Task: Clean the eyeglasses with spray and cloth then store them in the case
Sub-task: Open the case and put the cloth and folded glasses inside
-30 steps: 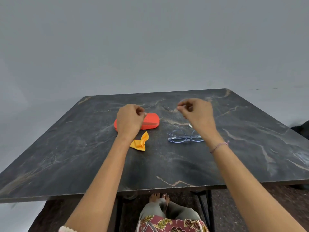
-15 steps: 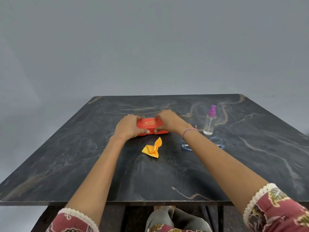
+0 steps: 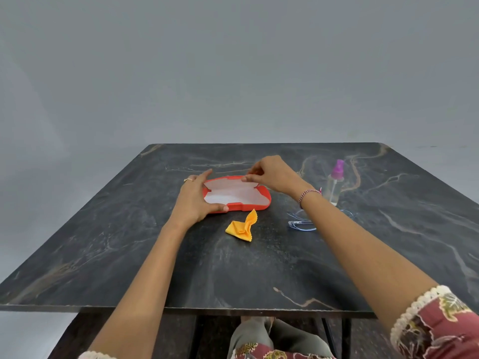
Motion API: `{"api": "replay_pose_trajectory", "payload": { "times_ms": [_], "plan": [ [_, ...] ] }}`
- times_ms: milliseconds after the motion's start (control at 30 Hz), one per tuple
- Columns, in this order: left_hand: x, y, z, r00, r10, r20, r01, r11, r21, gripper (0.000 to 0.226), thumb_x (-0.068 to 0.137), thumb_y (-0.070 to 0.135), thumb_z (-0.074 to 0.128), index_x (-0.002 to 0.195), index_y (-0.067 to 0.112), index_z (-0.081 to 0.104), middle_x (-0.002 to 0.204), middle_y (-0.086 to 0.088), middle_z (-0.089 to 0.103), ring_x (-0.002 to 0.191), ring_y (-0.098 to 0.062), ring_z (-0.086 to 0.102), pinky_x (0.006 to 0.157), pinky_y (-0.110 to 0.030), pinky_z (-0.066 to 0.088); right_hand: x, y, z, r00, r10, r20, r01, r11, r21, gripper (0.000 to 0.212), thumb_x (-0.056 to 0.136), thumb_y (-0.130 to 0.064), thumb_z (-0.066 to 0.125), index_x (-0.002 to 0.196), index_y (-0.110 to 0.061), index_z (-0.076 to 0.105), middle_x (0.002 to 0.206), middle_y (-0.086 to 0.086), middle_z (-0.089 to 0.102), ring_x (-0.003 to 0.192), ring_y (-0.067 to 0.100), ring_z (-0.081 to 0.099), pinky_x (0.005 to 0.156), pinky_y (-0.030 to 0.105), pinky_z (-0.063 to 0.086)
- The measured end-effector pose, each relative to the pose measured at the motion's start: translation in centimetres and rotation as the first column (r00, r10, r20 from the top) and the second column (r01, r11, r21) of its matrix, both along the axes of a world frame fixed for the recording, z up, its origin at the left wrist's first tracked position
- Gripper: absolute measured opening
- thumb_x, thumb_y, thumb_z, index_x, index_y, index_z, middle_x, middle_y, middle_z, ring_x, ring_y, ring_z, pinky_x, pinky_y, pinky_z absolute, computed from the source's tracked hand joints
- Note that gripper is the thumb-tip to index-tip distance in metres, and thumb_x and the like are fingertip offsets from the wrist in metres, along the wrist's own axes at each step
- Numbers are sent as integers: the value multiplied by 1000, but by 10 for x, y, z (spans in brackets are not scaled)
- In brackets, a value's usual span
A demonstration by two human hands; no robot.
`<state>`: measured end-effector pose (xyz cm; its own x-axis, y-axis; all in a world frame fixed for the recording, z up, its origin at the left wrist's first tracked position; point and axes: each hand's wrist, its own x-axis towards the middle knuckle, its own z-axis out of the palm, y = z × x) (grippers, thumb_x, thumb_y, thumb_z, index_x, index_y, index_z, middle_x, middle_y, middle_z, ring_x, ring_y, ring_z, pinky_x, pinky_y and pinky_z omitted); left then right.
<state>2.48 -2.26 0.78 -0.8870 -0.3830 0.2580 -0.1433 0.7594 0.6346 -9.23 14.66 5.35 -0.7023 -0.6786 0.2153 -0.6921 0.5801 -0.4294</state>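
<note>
A red glasses case [image 3: 261, 202] lies open in the middle of the dark marble table [image 3: 129, 242], its white lining facing up. My left hand [image 3: 195, 198] grips the case's left end and front rim. My right hand [image 3: 272, 172] pinches the raised lid's far edge. A folded orange cloth [image 3: 241, 228] lies just in front of the case. Clear blue-framed eyeglasses [image 3: 302, 224] rest on the table to the right, partly hidden under my right forearm. A clear spray bottle [image 3: 335, 182] with a purple top stands upright behind them.
The table's front edge [image 3: 207, 308] is close to my body, and my knees show beneath it. A plain grey wall rises behind the table.
Both hands went from hovering above the table to the closed case, then lifted its lid open. The cloth, eyeglasses and bottle stayed put on the table.
</note>
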Motion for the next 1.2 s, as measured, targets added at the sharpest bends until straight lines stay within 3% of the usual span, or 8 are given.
{"api": "replay_pose_trajectory", "payload": {
  "times_ms": [100,267,467,533,633,767,933,1200],
  "plan": [
    [3,1,-5,998,4,-56,-2,1000,30,122,54,33,90,150,25,15,140,-11,36,124,-25,42,98,-31,35,-2,-7,1,998,-65,14,65,997,-37,34,87,-38,61,90,-6,71,63,5,59,47,8,42,46,15,29],
    [7,4,-7,996,-31,-86,33,999,21,126,60,30,87,150,26,0,140,-10,28,103,-6,36,95,-20,29,-9,-19,3,987,-154,36,156,986,-65,51,92,-35,55,51,-10,41,46,2,34,42,14,27,44,19,24],
    [7,3,-9,996,-48,-72,51,998,38,120,65,31,84,150,25,1,151,-8,14,129,-15,33,106,-23,25,-12,-36,2,969,-248,6,247,967,59,44,95,-39,48,88,2,64,63,8,54,54,18,48,61,29,45],
    [7,2,-10,996,-45,-76,48,998,36,119,65,32,84,150,25,2,152,-7,14,127,-11,33,107,-25,26,-4,-36,2,965,-245,-92,251,966,60,37,97,-32,46,105,0,63,93,13,65,83,24,60,79,33,50],
    [5,1,-12,996,-35,-80,38,999,36,117,65,33,83,151,26,3,153,-7,14,137,-20,25,110,-30,25,20,-28,0,909,-225,-351,210,974,-82,29,97,-24,47,120,-10,58,120,8,57,113,25,49,91,37,46],
    [4,1,-14,994,-21,-108,25,999,38,114,65,32,84,150,27,8,153,-7,16,139,-22,23,110,-33,26,50,-12,-3,952,-133,-275,75,975,-211,19,94,-18,53,107,-13,65,105,4,61,98,18,56,85,31,48],
    [4,0,-16,995,25,-101,-27,1000,-16,111,65,32,84,150,30,12,151,-6,21,134,-23,35,108,-38,33,72,4,-9,996,23,-81,-31,995,-96,17,91,-15,57,103,-15,70,97,0,68,83,9,57,77,21,46],
    [6,-2,-16,994,57,-89,-63,996,-60,111,64,42,81,149,37,10,146,-5,29,124,-22,47,97,-42,44,71,19,-18,994,110,24,-110,994,-8,19,86,-21,66,103,-15,70,98,2,70,87,11,61,73,16,43]
  ]
}}
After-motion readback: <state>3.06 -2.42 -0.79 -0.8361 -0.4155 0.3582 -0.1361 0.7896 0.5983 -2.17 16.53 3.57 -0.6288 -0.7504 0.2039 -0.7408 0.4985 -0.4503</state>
